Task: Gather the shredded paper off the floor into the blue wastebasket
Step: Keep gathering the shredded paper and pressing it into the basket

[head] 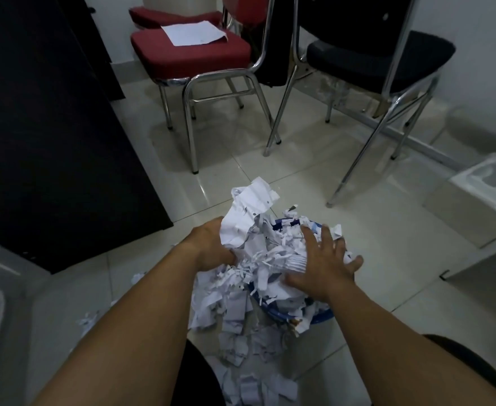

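The blue wastebasket stands on the tiled floor in front of me, heaped over its rim with white shredded paper. My left hand grips a bunch of the paper at the heap's left side, with larger crumpled sheets sticking up above it. My right hand lies flat on top of the heap with fingers spread, pressing on it. More shreds spill down the basket's near left side and lie scattered on the floor toward me.
A dark cabinet stands on the left. Two red chairs, one bearing a white sheet, and a black chair with chrome legs stand behind the basket. A white object sits low at right. My dark-clothed knees frame the bottom.
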